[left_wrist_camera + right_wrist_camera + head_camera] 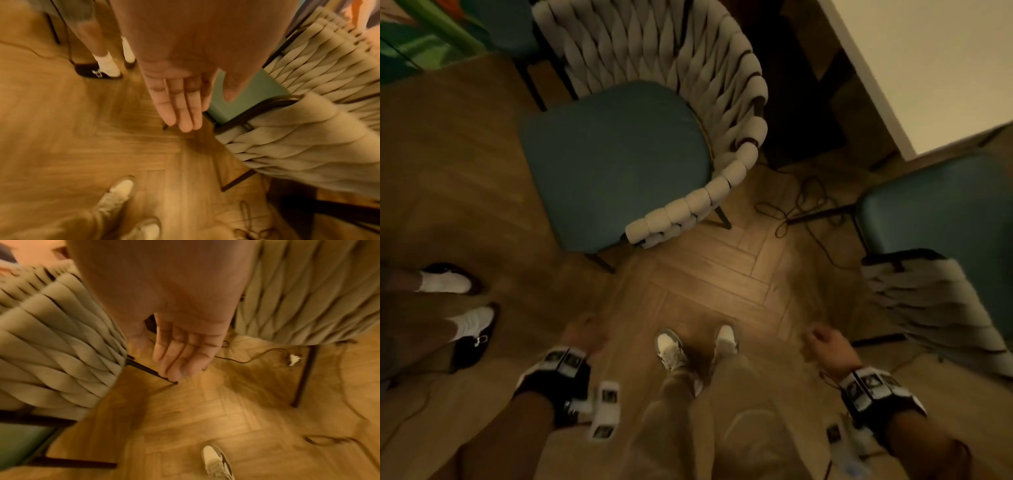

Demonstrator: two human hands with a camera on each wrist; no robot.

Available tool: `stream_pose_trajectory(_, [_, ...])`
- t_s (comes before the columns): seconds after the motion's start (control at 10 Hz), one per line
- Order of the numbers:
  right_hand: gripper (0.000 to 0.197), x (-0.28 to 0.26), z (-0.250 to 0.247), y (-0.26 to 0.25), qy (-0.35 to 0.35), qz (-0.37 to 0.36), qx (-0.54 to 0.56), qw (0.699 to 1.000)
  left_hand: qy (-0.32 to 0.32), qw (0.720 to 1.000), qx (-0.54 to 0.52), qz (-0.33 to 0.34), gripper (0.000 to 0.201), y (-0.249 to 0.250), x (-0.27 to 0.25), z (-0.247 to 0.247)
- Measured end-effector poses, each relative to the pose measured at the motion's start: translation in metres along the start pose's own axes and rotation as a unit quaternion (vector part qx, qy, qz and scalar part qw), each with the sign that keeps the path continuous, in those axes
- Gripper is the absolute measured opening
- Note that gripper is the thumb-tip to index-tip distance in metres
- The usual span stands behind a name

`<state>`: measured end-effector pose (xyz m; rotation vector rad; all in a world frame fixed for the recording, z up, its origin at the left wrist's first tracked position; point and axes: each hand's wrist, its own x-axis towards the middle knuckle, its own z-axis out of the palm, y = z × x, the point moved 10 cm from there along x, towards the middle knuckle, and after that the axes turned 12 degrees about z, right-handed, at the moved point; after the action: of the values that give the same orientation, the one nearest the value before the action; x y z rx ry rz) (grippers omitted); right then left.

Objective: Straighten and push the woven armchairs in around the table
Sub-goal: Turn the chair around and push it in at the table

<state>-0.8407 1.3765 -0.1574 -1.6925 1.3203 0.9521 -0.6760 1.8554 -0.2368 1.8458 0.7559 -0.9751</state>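
Observation:
A woven cream armchair [640,144] with a teal seat stands ahead of me, turned askew, its back toward the white table [928,68]. A second woven armchair [941,274] sits at the right, its seat facing the table. My left hand [582,334] hangs free over the floor, short of the first chair's arm. The left wrist view shows that hand [180,110] with straight fingers, holding nothing, beside the chair [298,138]. My right hand [825,346] hangs empty between the chairs. In the right wrist view its fingers [180,356] are relaxed, with woven chair backs [51,345] on either side.
Another person's feet [458,308] in dark shoes and white socks stand on the left. Dark cables [798,205] lie looped on the herringbone wood floor [705,281] between the chairs, one with a white plug [294,359]. My own shoes [671,346] are below.

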Motion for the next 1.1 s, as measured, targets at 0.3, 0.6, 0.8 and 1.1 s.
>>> stream_pose_trajectory(0.3, [0.020,0.007,-0.015,-0.219,0.044,-0.152,0.124,0.980,-0.052,0.992,-0.112,0.024,0.073,0.181,-0.038,0.087])
stream_pose_trajectory(0.6, [0.072,0.048,-0.087,-0.350,0.110,-0.151,0.153,0.970,-0.079,0.991,-0.063,-0.090,0.096,0.180,-0.008,0.088])
stream_pose_trajectory(0.8, [0.069,0.071,-0.083,-0.375,0.133,-0.108,0.161,0.972,-0.070,0.981,-0.096,-0.152,0.089,0.168,0.014,0.079])
stream_pose_trajectory(1.1, [0.052,0.042,-0.057,-0.316,0.176,-0.065,0.184,0.965,-0.100,0.978,-0.132,-0.129,0.031,0.159,0.019,0.064])
